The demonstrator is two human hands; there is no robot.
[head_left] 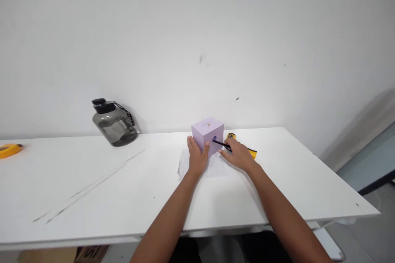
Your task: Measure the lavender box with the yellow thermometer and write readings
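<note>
A lilac box (199,134) with a small gold mark on top stands toward the back of the white table. My left hand (197,158) is wrapped round its left side and front edge, the thumb against the front. My right hand (239,154) grips a thin black stick-like tool (222,144), whose kind I cannot make out. Its tip meets a dark purple spot (214,138) on the box's right face; whether it goes inside is unclear. Beneath the box and hands lies a crumpled white sheet (184,164). Partly hidden behind my right hand is a yellow-and-black object (253,153).
A grey see-through bottle (115,125) with a black cap and strap stands at the back left, near the wall. At the far left lies a yellow object (10,150) with a dark end. The table (101,205) ends at the right; a cardboard box (91,253) sits below.
</note>
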